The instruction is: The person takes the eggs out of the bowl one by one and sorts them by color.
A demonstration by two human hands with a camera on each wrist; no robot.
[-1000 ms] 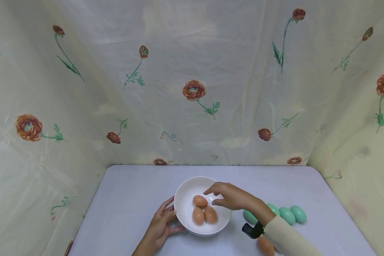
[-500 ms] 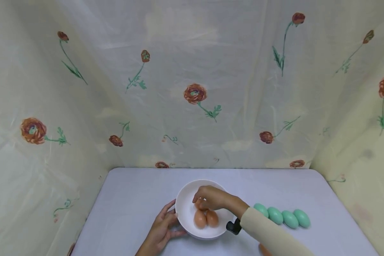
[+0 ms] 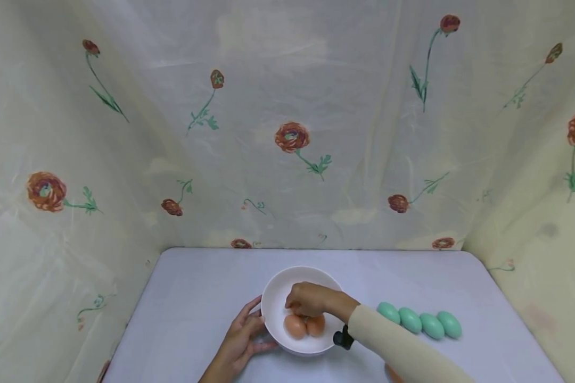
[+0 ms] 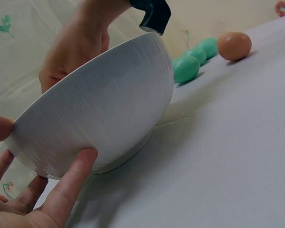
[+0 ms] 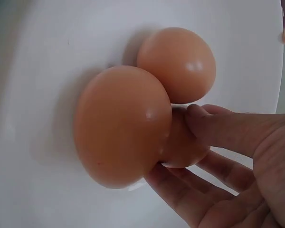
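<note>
A white bowl [image 3: 271, 331] stands on the table with three brown eggs in it. My left hand [image 3: 241, 340] holds the bowl's left side, its fingers spread along the rim and the lower wall [image 4: 78, 166]. Inside the bowl, my right hand [image 3: 311, 299] has its thumb and fingers round one brown egg [image 5: 183, 145], which is partly hidden. The other two, a nearer egg [image 5: 123, 126] and a smaller-looking egg [image 5: 178, 65], lie against each other beside the fingers.
Several green eggs [image 3: 433, 325] lie in a row on the white table [image 3: 196, 287], right of the bowl. Another brown egg [image 4: 234, 46] sits near them, mostly covered by the right sleeve [image 3: 407, 351] in the head view. A flowered curtain [image 3: 354, 106] hangs behind.
My right hand has come down from above the bowl and closed its fingers on the far brown egg. The left hand stays at the bowl's side.
</note>
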